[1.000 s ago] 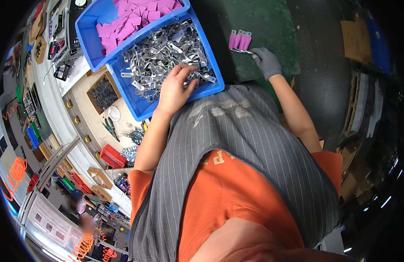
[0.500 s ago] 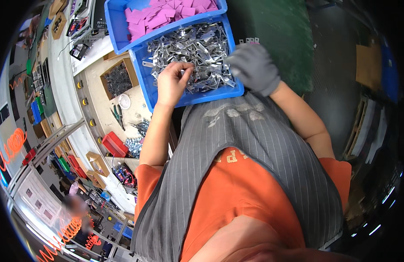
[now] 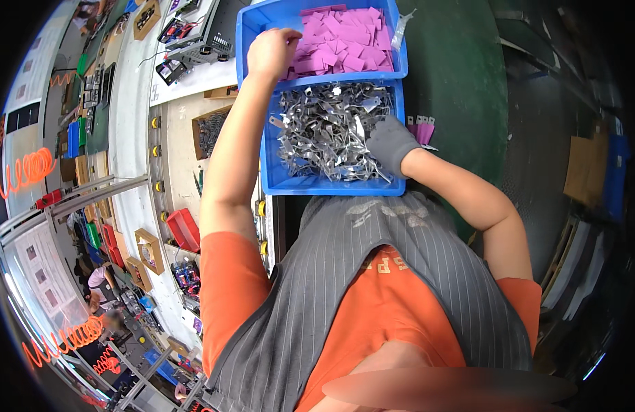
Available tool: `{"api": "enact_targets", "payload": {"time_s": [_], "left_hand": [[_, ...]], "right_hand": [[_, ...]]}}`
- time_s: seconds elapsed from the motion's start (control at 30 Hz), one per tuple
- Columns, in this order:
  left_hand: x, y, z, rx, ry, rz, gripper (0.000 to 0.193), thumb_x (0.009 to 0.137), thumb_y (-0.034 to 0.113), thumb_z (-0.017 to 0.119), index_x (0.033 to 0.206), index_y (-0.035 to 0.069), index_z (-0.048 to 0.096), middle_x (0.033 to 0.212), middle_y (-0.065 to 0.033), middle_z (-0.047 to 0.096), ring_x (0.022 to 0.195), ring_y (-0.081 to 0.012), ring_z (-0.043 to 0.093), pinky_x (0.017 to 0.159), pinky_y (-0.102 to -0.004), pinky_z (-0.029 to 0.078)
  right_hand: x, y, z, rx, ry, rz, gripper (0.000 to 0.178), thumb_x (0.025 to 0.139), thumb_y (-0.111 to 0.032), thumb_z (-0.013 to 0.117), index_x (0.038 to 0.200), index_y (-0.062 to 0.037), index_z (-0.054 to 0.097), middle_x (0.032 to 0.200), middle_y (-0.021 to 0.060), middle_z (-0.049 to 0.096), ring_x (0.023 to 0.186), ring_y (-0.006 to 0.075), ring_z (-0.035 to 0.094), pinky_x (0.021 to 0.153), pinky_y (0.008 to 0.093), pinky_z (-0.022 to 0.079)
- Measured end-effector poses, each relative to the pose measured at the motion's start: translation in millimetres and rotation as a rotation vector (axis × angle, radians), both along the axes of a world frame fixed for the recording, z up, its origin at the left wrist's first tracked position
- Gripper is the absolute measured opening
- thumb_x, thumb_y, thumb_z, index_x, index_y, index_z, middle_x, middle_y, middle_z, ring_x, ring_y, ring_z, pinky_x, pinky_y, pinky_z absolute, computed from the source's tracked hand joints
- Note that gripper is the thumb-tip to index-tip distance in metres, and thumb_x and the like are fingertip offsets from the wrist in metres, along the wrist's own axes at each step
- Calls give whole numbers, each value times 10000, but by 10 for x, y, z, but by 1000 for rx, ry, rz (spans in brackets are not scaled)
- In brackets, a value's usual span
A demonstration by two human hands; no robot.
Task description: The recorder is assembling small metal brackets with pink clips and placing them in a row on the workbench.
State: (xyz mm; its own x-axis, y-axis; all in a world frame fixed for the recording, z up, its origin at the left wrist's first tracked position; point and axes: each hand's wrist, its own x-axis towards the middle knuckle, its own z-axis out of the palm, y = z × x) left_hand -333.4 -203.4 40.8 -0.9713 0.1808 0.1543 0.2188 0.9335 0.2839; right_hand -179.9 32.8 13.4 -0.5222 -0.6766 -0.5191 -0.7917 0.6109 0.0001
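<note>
Closest to me, the person in an orange shirt and a grey pinstriped apron (image 3: 413,233) is leaning toward two blue plastic bins. The right hand, in a grey knitted glove (image 3: 391,142), is bending its fingers down at the right edge of the nearer blue bin (image 3: 288,182), touching the heap of small silvery flat metal tabs (image 3: 324,130); the fingertips are being hidden, so I cannot tell how far they are parted or whether they are gripping a tab. Beyond it, the bare left hand (image 3: 271,51) is hanging over the left part of the farther blue bin (image 3: 251,20), fingers curled close to the thumb, at the left edge of a pile of thin pink rectangular pieces (image 3: 348,41); I cannot tell whether it is holding one.

On the dark green surface (image 3: 462,82), just beside the nearer bin's right edge, a short row of metal tabs with pink covers (image 3: 421,130) is lying. A clear plastic scrap (image 3: 402,31) is hanging at the farther bin's right edge. Off to the left, a pale workbench is carrying a red plastic tray (image 3: 183,230); farther away, an orange coiled hose (image 3: 29,168) is hanging. Brown cardboard (image 3: 582,170) is standing at the far right.
</note>
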Motion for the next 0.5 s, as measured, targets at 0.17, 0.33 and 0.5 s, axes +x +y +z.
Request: {"api": "enact_targets", "payload": {"time_s": [0.17,0.33,0.5], "left_hand": [[-347,82,-191,-104,-101,-302,311,789,261,642,1078,150,658,1052,-112,636,982,-315,585,850,-374,477],[-410,291,-77,-52,-375,-190,284,813,349,613,1035,182,672,1031,-89,632,983,-312,587,853,-390,482],[-246,719,-7,-1,171,-468,282,746,278,678,1000,157,669,992,-97,632,921,-300,602,829,-387,486]], "right_hand": [[-62,181,77,-414,-59,-19,216,802,-227,585,981,-115,626,975,74,620,901,270,610,854,391,441],[-69,241,-19,-689,-369,-309,200,839,-213,540,956,-58,588,934,131,594,912,327,581,798,414,471],[15,269,-184,-1148,-303,-439,259,821,-146,547,1045,-21,581,958,158,593,918,338,577,815,404,463]]}}
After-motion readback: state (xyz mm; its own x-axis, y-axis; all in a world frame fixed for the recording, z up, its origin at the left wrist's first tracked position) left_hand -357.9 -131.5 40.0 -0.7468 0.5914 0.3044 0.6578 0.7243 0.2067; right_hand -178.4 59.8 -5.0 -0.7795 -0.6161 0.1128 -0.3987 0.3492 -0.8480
